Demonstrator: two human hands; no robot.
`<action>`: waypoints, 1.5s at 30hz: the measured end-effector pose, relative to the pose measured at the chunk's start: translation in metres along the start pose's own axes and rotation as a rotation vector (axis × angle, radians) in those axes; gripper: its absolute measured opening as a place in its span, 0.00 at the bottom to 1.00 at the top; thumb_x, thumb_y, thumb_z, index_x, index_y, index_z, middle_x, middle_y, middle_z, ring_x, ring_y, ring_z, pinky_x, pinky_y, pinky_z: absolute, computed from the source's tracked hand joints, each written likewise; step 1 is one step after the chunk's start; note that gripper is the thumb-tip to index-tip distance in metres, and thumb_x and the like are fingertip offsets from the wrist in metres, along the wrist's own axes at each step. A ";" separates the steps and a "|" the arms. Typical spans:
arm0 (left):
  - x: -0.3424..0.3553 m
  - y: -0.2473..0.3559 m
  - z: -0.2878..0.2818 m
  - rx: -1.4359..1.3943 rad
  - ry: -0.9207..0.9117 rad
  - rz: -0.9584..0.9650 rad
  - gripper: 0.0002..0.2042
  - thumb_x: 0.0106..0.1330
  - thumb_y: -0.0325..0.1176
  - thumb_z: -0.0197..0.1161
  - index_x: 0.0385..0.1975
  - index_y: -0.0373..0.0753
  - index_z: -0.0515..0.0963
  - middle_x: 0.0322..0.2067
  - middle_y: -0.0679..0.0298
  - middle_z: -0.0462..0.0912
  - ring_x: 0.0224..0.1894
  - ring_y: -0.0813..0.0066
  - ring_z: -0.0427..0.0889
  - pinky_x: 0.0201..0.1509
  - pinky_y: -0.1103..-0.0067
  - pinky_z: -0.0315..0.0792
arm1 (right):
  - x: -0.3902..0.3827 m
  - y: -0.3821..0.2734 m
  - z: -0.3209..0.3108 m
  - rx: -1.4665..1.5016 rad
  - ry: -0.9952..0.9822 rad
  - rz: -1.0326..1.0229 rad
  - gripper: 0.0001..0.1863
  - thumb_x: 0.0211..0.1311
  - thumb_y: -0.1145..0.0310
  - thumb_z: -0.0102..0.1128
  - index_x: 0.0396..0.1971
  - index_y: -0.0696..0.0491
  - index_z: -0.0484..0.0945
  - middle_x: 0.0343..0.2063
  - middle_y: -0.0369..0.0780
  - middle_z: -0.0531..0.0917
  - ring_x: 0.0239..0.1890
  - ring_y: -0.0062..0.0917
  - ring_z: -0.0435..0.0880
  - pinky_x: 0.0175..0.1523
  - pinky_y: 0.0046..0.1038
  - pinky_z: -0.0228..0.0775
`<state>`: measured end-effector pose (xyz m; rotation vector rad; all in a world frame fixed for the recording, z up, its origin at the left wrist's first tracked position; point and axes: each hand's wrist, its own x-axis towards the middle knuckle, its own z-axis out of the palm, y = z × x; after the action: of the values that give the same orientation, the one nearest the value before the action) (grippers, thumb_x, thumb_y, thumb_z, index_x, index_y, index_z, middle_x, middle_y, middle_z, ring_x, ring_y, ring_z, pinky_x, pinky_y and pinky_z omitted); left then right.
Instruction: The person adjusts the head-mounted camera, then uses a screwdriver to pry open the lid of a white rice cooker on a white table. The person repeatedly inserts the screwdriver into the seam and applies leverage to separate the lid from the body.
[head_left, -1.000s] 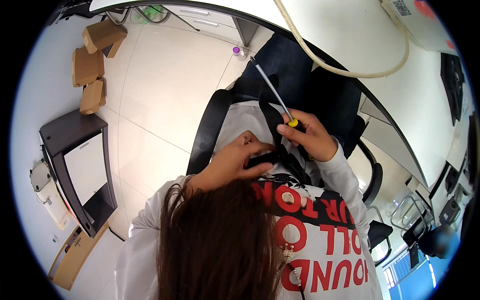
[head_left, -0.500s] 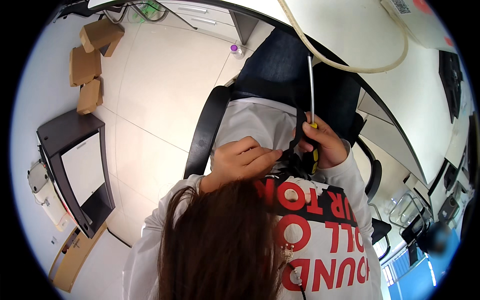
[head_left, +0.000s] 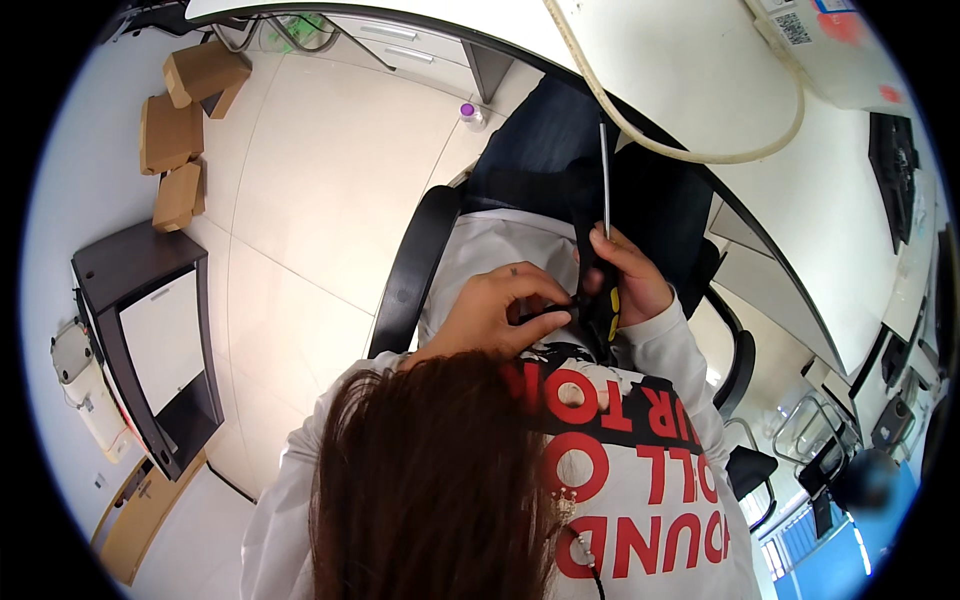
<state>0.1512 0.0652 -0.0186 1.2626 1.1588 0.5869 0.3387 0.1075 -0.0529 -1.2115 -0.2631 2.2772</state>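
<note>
Over my lap, my left hand (head_left: 500, 308) pinches part of a black strap (head_left: 584, 225) between thumb and fingertips. My right hand (head_left: 638, 282) is closed round a screwdriver (head_left: 605, 180), its long metal shaft pointing away from me toward the desk edge. Only bits of its yellow and black handle show beside the palm. The strap runs up along the screwdriver, close to my right fingers. More black material bunches between the two hands, and its shape is hard to make out.
A white desk (head_left: 690, 60) with a pale hose (head_left: 730, 160) curves ahead and to the right. The black chair armrest (head_left: 420, 265) is at my left. On the floor stand a purple-capped bottle (head_left: 471, 116), cardboard boxes (head_left: 170, 135) and a dark cabinet (head_left: 140, 250).
The screwdriver and my right hand have shifted slightly left and toward me. My left thumb and fingers have changed their pinch on the strap and now show a gap between them.
</note>
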 end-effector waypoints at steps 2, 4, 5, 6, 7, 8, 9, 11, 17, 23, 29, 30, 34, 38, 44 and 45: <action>0.004 -0.014 -0.002 -0.384 -0.059 -0.115 0.12 0.60 0.40 0.55 0.34 0.37 0.76 0.29 0.68 0.74 0.24 0.84 0.70 0.27 0.86 0.63 | 0.001 -0.002 0.003 -0.032 0.030 -0.023 0.07 0.57 0.64 0.54 0.27 0.49 0.67 0.15 0.29 0.67 0.17 0.12 0.66 0.24 0.14 0.58; 0.010 -0.014 -0.012 -0.632 -0.129 -0.307 0.17 0.63 0.46 0.49 0.33 0.37 0.75 0.26 0.69 0.73 0.23 0.85 0.69 0.25 0.87 0.61 | 0.005 -0.005 0.007 -0.101 -0.052 -0.052 0.07 0.57 0.65 0.55 0.27 0.50 0.68 0.15 0.29 0.66 0.17 0.11 0.65 0.23 0.13 0.56; 0.013 -0.012 -0.010 -0.527 -0.169 -0.287 0.23 0.64 0.52 0.42 0.33 0.35 0.73 0.21 0.71 0.69 0.20 0.86 0.64 0.21 0.88 0.57 | 0.006 -0.006 0.010 -0.135 -0.091 -0.063 0.07 0.56 0.65 0.55 0.27 0.51 0.68 0.16 0.29 0.66 0.17 0.11 0.64 0.23 0.13 0.56; 0.018 -0.008 -0.007 -0.544 -0.171 -0.350 0.22 0.64 0.51 0.43 0.30 0.36 0.72 0.19 0.72 0.67 0.18 0.87 0.62 0.20 0.88 0.55 | 0.007 -0.007 0.011 -0.197 -0.099 -0.105 0.07 0.56 0.66 0.55 0.27 0.51 0.68 0.16 0.28 0.66 0.17 0.11 0.64 0.23 0.13 0.55; 0.026 0.000 -0.004 -0.561 -0.172 -0.413 0.20 0.64 0.50 0.45 0.28 0.37 0.72 0.18 0.72 0.65 0.17 0.87 0.61 0.19 0.88 0.54 | 0.008 -0.010 0.013 -0.260 -0.107 -0.148 0.07 0.56 0.66 0.56 0.26 0.51 0.68 0.16 0.28 0.66 0.17 0.10 0.63 0.23 0.13 0.54; 0.032 0.006 -0.001 -0.575 -0.180 -0.475 0.19 0.64 0.49 0.46 0.25 0.37 0.71 0.17 0.73 0.64 0.16 0.88 0.59 0.18 0.88 0.53 | 0.007 -0.012 0.015 -0.320 -0.111 -0.194 0.07 0.55 0.67 0.56 0.26 0.52 0.69 0.16 0.28 0.67 0.17 0.10 0.62 0.22 0.13 0.53; 0.034 0.003 0.005 -0.607 -0.175 -0.474 0.18 0.64 0.48 0.47 0.22 0.39 0.68 0.15 0.74 0.62 0.15 0.88 0.58 0.17 0.88 0.52 | 0.004 -0.015 0.014 -0.408 -0.060 -0.268 0.07 0.55 0.68 0.57 0.25 0.53 0.69 0.17 0.28 0.67 0.17 0.10 0.62 0.22 0.12 0.51; 0.037 -0.005 0.014 -0.674 -0.163 -0.471 0.19 0.63 0.48 0.50 0.16 0.42 0.61 0.12 0.75 0.57 0.13 0.88 0.55 0.14 0.88 0.49 | -0.001 -0.011 0.005 -0.482 -0.027 -0.296 0.07 0.54 0.68 0.57 0.26 0.53 0.70 0.17 0.28 0.67 0.17 0.09 0.62 0.22 0.12 0.50; 0.040 -0.009 0.019 -0.824 0.003 -0.532 0.18 0.62 0.44 0.53 0.15 0.41 0.63 0.10 0.74 0.58 0.09 0.86 0.52 0.12 0.87 0.47 | -0.011 -0.003 -0.010 -0.928 0.128 -0.633 0.10 0.52 0.68 0.59 0.32 0.57 0.71 0.21 0.34 0.73 0.26 0.18 0.71 0.34 0.19 0.63; 0.050 -0.008 0.029 -0.837 0.164 -0.452 0.17 0.61 0.44 0.53 0.14 0.43 0.64 0.09 0.76 0.58 0.09 0.89 0.51 0.12 0.88 0.45 | -0.027 0.006 0.000 -0.961 -0.021 -0.508 0.13 0.49 0.66 0.61 0.32 0.56 0.70 0.26 0.35 0.75 0.31 0.19 0.73 0.40 0.19 0.63; 0.049 -0.012 0.024 -0.838 0.155 -0.421 0.17 0.63 0.43 0.51 0.14 0.44 0.63 0.09 0.75 0.59 0.09 0.89 0.52 0.12 0.89 0.44 | -0.025 0.005 0.005 -0.943 -0.069 -0.506 0.14 0.46 0.67 0.62 0.31 0.53 0.69 0.23 0.33 0.72 0.24 0.17 0.70 0.32 0.20 0.63; 0.048 -0.012 0.024 -0.874 0.150 -0.437 0.17 0.63 0.42 0.51 0.14 0.43 0.63 0.09 0.75 0.59 0.09 0.89 0.52 0.12 0.89 0.44 | -0.027 0.004 0.006 -0.968 -0.057 -0.450 0.14 0.45 0.67 0.62 0.31 0.53 0.68 0.22 0.33 0.72 0.23 0.18 0.70 0.30 0.20 0.63; 0.044 -0.021 0.030 -0.992 0.234 -0.464 0.17 0.63 0.41 0.52 0.13 0.43 0.61 0.10 0.73 0.60 0.09 0.87 0.52 0.12 0.89 0.45 | -0.026 0.003 0.007 -1.053 -0.100 -0.440 0.15 0.43 0.67 0.61 0.30 0.52 0.67 0.20 0.36 0.71 0.19 0.22 0.69 0.26 0.21 0.61; 0.041 -0.021 0.033 -1.059 0.321 -0.502 0.18 0.62 0.41 0.53 0.13 0.42 0.61 0.10 0.72 0.61 0.09 0.86 0.53 0.12 0.88 0.47 | -0.028 0.000 0.009 -1.077 -0.122 -0.379 0.15 0.44 0.67 0.61 0.29 0.52 0.66 0.19 0.37 0.70 0.18 0.23 0.69 0.25 0.21 0.60; 0.042 -0.026 0.030 -0.708 0.307 -0.327 0.17 0.63 0.42 0.51 0.14 0.39 0.65 0.10 0.71 0.65 0.11 0.85 0.59 0.14 0.86 0.52 | -0.033 0.001 0.008 -1.116 -0.106 -0.354 0.15 0.44 0.66 0.61 0.32 0.51 0.67 0.21 0.37 0.72 0.20 0.25 0.71 0.27 0.22 0.63; 0.045 -0.029 0.025 -0.437 0.305 -0.240 0.17 0.63 0.42 0.51 0.15 0.38 0.67 0.11 0.70 0.66 0.12 0.84 0.61 0.15 0.85 0.54 | -0.035 -0.001 0.009 -1.152 -0.100 -0.347 0.15 0.44 0.66 0.61 0.33 0.51 0.68 0.22 0.37 0.74 0.21 0.26 0.73 0.28 0.22 0.64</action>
<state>0.1829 0.0857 -0.0633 0.6653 1.3212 0.8173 0.3468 0.0902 -0.0226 -1.3535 -1.8331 1.8193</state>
